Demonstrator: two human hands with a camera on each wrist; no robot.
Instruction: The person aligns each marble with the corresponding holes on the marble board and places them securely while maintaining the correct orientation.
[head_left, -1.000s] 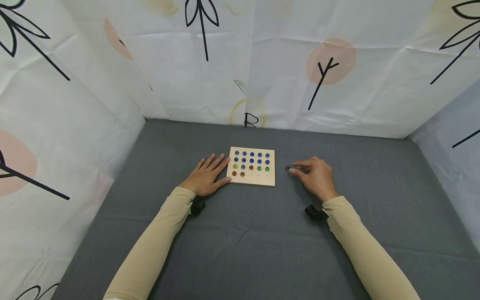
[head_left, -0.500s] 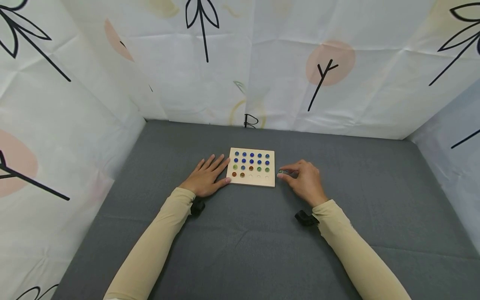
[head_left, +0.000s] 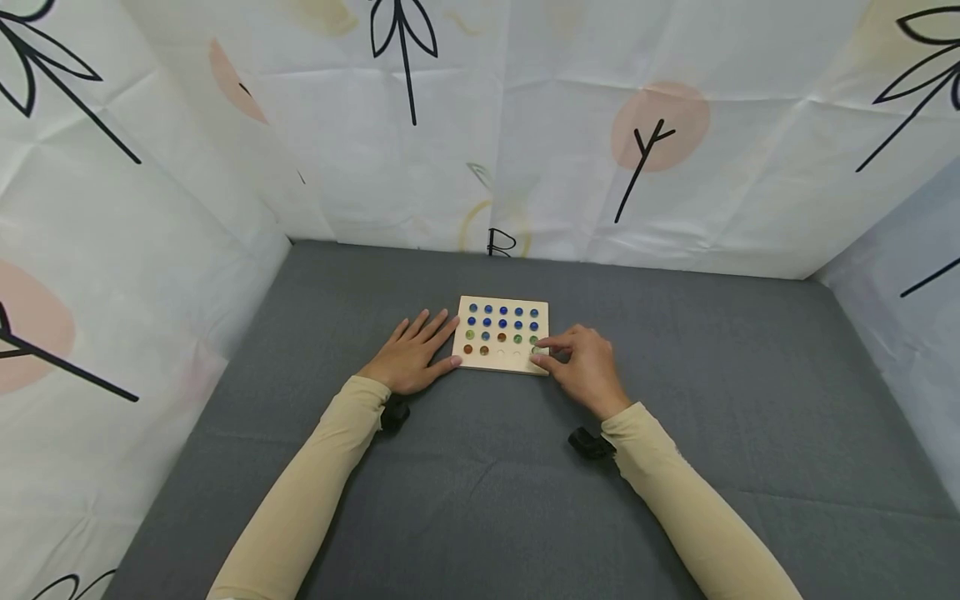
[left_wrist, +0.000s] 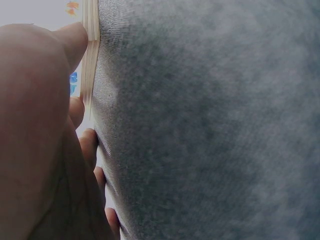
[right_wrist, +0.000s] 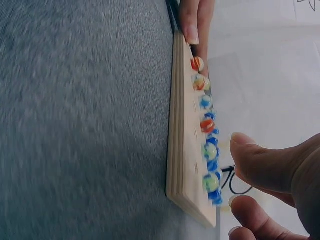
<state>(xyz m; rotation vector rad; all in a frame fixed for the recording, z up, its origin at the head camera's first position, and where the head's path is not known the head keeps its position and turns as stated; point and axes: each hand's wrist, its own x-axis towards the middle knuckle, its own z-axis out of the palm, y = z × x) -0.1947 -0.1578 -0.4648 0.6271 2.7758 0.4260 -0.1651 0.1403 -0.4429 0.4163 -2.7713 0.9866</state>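
A square wooden board (head_left: 517,366) lies flat on the grey cloth, with rows of blue, green and orange marbles (head_left: 503,322) in its holes; its near row has empty holes at the right. My left hand (head_left: 408,358) rests flat on the cloth, thumb against the board's left edge (left_wrist: 90,50). My right hand (head_left: 537,352) hovers at the board's near right corner, thumb and forefinger pinching a small green marble (head_left: 536,351). In the right wrist view the board's edge (right_wrist: 180,150) stands on end, and my right thumb (right_wrist: 260,160) curls just beside the marbles.
Grey cloth (head_left: 480,500) covers the whole table. White printed sheets (head_left: 525,125) wall it in at the back and both sides. Black wrist cameras (head_left: 588,443) sit under each cuff.
My right hand has moved left from the cloth beside the board to the board's near right corner, bringing the marble along. The left hand has stayed put.
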